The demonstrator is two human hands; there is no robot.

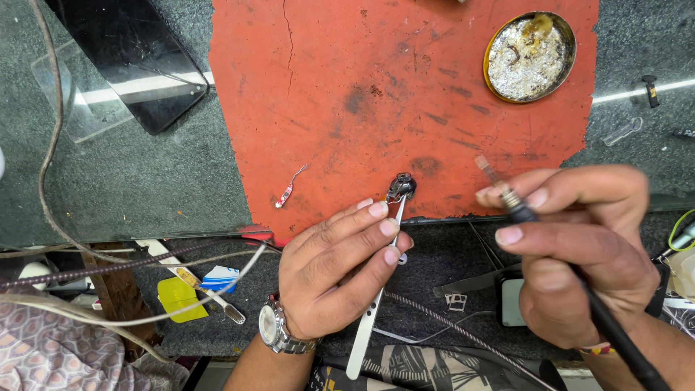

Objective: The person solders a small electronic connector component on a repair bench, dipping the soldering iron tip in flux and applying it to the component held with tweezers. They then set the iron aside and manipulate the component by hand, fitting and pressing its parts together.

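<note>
Tweezers (373,304), pinched by left-hand fingers (376,210), grip a small part (400,186) on the scarred red mat (362,87); right-hand fingers (510,235) pinch a soldering iron (579,289).

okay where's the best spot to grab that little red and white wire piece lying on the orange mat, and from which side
Probably mid-length, from above with fine tips. The wire piece lies flat and thin on the orange mat, slanting up to the right, so pinch across it. The left hand already holds tweezers.

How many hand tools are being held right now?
2: tweezers in the left hand, tips on a small metal part; a soldering iron in the right hand. Others may lie hidden below the bench edge.
</note>
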